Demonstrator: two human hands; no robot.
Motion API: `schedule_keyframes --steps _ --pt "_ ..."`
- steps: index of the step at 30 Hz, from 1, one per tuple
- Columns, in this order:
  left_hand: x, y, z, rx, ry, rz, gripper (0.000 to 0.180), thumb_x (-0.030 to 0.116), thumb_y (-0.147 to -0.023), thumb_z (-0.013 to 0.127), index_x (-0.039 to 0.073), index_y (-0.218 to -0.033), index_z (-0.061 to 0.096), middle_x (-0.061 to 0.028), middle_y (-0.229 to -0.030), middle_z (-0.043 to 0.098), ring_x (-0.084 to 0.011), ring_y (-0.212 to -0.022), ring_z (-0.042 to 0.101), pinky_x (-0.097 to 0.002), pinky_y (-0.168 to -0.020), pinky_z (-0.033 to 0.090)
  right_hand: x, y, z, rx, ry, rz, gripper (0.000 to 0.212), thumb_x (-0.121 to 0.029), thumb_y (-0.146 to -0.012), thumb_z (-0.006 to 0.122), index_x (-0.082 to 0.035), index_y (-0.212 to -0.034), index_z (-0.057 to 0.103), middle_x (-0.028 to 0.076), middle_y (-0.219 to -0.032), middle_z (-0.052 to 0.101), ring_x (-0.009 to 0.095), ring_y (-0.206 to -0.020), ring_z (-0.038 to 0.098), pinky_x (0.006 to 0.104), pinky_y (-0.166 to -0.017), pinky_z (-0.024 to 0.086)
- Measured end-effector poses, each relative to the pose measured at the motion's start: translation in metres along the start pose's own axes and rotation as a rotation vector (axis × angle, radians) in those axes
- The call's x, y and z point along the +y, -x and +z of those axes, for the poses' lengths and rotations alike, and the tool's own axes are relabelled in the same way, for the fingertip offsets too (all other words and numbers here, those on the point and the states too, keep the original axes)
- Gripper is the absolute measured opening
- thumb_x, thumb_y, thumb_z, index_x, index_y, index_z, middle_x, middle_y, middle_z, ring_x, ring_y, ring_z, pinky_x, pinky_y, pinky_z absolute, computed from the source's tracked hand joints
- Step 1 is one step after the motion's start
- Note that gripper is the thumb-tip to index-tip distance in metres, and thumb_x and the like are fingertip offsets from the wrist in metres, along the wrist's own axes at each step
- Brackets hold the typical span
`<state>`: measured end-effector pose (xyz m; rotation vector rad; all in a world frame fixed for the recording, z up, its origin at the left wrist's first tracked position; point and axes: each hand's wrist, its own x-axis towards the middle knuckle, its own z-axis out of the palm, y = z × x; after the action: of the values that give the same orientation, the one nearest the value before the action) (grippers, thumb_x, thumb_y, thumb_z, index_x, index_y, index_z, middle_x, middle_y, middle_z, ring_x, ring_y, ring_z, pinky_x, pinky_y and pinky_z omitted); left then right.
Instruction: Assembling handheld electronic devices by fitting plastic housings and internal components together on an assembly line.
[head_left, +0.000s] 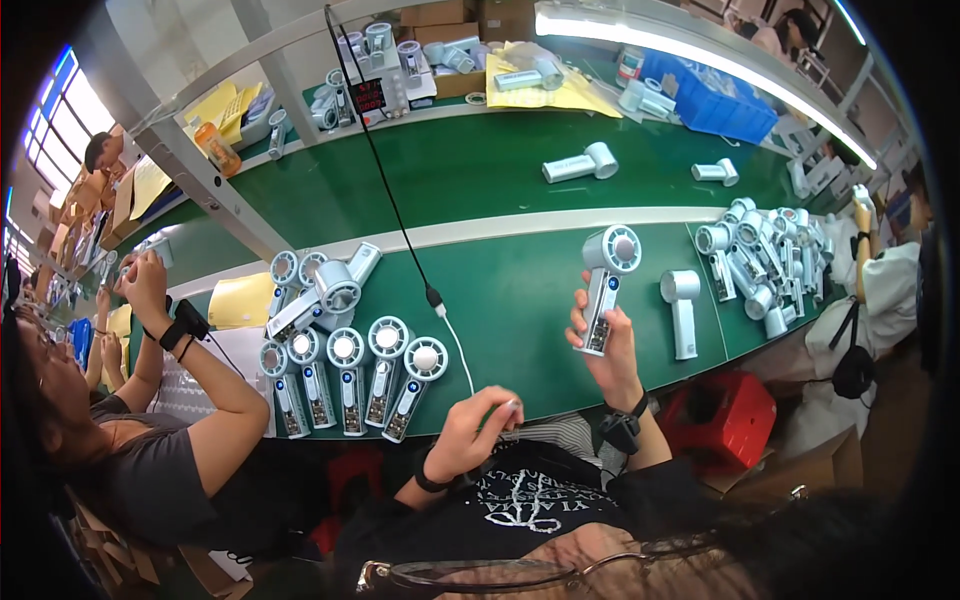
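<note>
My right hand (618, 358) holds a light-blue handheld fan (612, 252) upright by its handle, with the round head on top and see-through parts along the handle. Closer to my body, my left hand (468, 432) is closed in a pinch on a white charging cable (455, 342); the cable's end is mostly hidden by the fingers. That cable joins a black cord (393, 205) hanging from above. To the left of my left hand, several similar fans (346, 372) lie in a row with more piled behind them. Right of the held fan lies a single fan (682, 312), its head toward the far side.
A large heap of fans (765, 255) covers the right end of the green table (530, 300). Behind a pale ledge, a green shelf (450, 180) bears loose fans and a blue bin (715, 95). A co-worker (215, 440) sits close on my left. A red stool (720, 420) stands at right.
</note>
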<state>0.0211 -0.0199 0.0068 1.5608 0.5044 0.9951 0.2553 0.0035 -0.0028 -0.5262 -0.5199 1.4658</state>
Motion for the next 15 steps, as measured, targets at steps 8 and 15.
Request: schedule_keyframes --steps 8,15 --pt "-0.017 -0.028 0.044 0.078 -0.145 -0.083 0.009 0.002 -0.094 0.052 -0.004 -0.093 0.057 -0.0074 -0.069 0.062 -0.0116 -0.059 0.059 -0.0230 -0.054 0.046 0.023 0.006 0.022 -0.066 0.020 -0.115 0.064 -0.030 -0.087 0.057 -0.003 -0.139 0.030 0.004 -0.100 0.044 0.011 -0.076 0.046 0.0264 -0.061 0.044" --pt "-0.025 -0.032 0.054 0.238 -0.159 -0.033 0.006 0.003 -0.092 0.055 -0.002 -0.092 0.058 -0.0082 -0.065 0.061 -0.0140 -0.053 0.059 -0.0269 -0.048 0.044 0.044 0.005 0.033 0.008 -0.096 -0.160 0.066 -0.016 -0.085 0.063 -0.004 -0.140 0.028 0.005 -0.105 0.043 0.011 -0.082 0.047 0.0267 -0.064 0.046"
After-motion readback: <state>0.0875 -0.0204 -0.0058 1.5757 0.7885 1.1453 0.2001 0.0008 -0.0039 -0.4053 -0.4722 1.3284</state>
